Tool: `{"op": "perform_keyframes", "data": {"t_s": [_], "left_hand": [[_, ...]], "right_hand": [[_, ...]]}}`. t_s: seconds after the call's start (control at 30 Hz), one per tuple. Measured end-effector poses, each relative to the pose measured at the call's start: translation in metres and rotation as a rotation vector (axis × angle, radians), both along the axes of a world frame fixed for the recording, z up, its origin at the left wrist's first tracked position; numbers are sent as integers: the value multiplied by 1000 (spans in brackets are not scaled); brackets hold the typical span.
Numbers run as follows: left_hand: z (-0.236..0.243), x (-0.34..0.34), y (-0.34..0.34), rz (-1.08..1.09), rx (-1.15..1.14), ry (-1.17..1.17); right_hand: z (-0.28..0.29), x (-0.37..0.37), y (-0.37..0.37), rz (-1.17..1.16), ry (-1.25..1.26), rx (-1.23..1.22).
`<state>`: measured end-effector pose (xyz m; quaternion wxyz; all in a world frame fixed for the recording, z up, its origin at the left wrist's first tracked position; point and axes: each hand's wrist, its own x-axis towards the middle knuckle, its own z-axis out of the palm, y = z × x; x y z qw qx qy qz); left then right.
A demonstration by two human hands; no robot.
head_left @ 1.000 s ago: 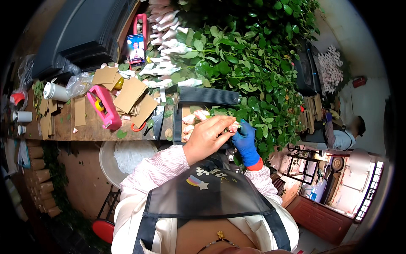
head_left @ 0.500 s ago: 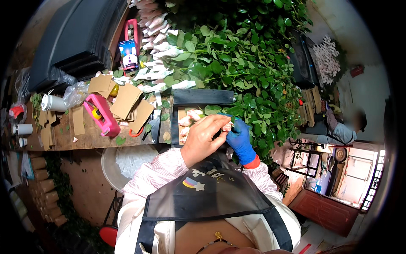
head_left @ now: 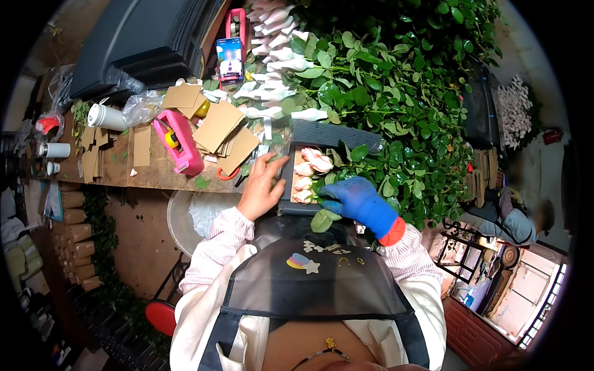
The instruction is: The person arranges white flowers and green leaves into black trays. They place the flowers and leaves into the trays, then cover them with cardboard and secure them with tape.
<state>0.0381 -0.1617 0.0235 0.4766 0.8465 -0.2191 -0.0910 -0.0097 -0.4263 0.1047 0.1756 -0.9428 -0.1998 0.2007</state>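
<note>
Several pale pink roses lie with their heads on a piece of cardboard in a black corrugated sheet. My right hand, in a blue glove, curls over the stem just right of the lowest rose. A green leaf sticks out below that hand. Bare and holding nothing, my left hand hovers by the sheet's left edge with its fingers apart. The part of the stem inside the glove is hidden.
Leafy rose stems heap up at the right, beside white-netted buds. A pink tape dispenser, cardboard pieces and a phone are at the left. A round tub stands below the table edge. Another person is far right.
My hands have parted: the left moved left off the rose, and the right came down beside the sheet. The rose they held together now lies with the others. The view has shifted too.
</note>
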Motion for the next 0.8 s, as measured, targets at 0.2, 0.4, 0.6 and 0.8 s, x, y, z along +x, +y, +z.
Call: {"op": "perform_keyframes", "data": {"t_s": [0.2, 0.4, 0.6, 0.8], "left_hand": [[-12, 8, 4, -217, 40, 219], [-14, 7, 3, -217, 33, 231], [-24, 10, -6, -271, 46, 289], [-30, 2, -21, -247, 2, 219]], "right_hand": [[-36, 14, 21, 121, 70, -309], [-36, 10, 8, 178, 39, -112], [-52, 15, 25, 266, -2, -272], [-32, 16, 12, 98, 86, -136]]}}
